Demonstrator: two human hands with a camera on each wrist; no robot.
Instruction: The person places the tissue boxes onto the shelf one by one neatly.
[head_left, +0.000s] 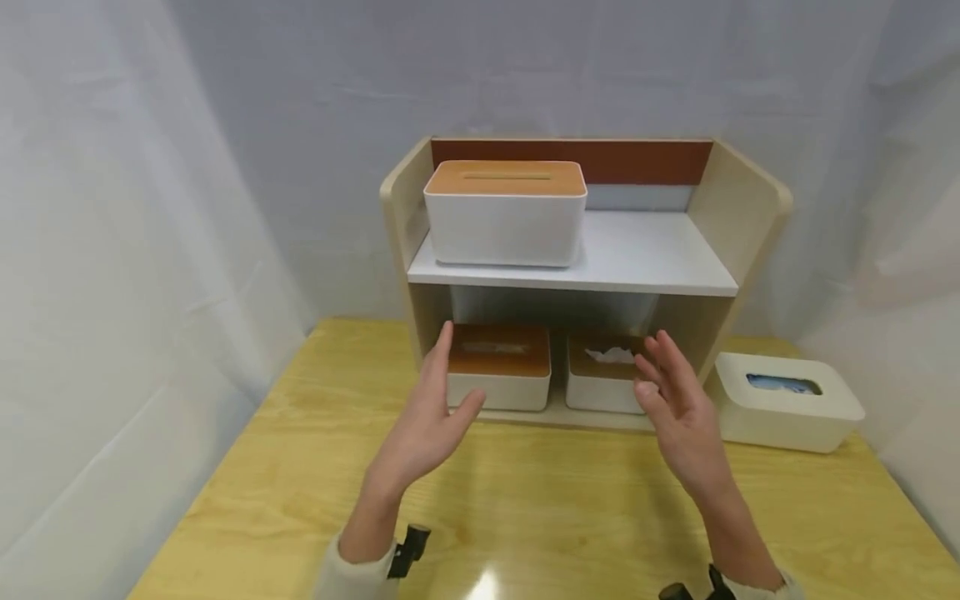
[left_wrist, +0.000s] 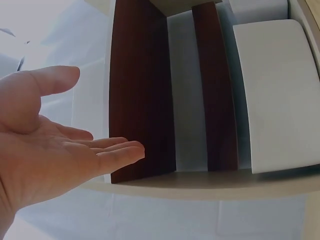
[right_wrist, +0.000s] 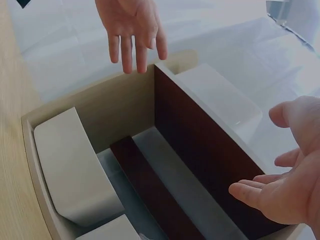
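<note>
Two brown-topped boxes (head_left: 506,371) (head_left: 602,382) stand upright — apart — on the lower shelf (head_left: 557,415).

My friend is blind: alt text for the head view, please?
A left hand and right hand hover, empty, before a two-level shelf on a table. One tissue box sits on the upper level, two boxes below, a fourth box alongside.

1. down low, a yellow wood-grain tabletop (head_left: 247,492), catching bright glare (head_left: 483,585) at the near side!
2. over to the left, a creased white sheet (head_left: 112,250).
3. across the back, a greyish backdrop (head_left: 315,167).
4. and out right, a wrinkled pale drape (head_left: 911,183)!
</note>
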